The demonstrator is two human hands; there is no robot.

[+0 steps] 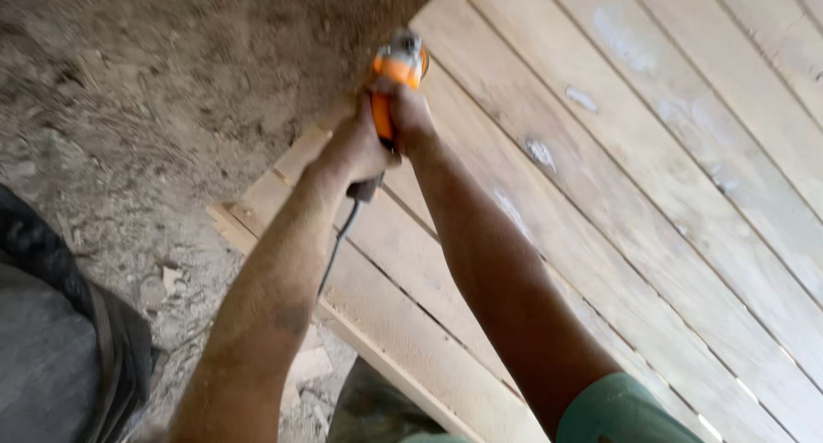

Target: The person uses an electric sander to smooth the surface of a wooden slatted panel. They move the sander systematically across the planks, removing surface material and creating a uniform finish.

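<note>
Both my hands grip an orange power tool (396,69) with a grey head, held out over the edge of a panel of wooden planks (617,177). My left hand (358,147) wraps the rear of the tool's handle, where a dark cord (336,250) leaves it and hangs down. My right hand (408,110) clasps the orange body further forward. The tool's head sits where the planks meet the dusty ground; its working part is hidden.
Dusty earth and sawdust ground (154,91) fills the left. Small wood offcuts (309,366) lie near the panel's lower edge. A dark grey fabric object (60,340) sits at the bottom left. A green sleeve (621,413) shows on my right arm.
</note>
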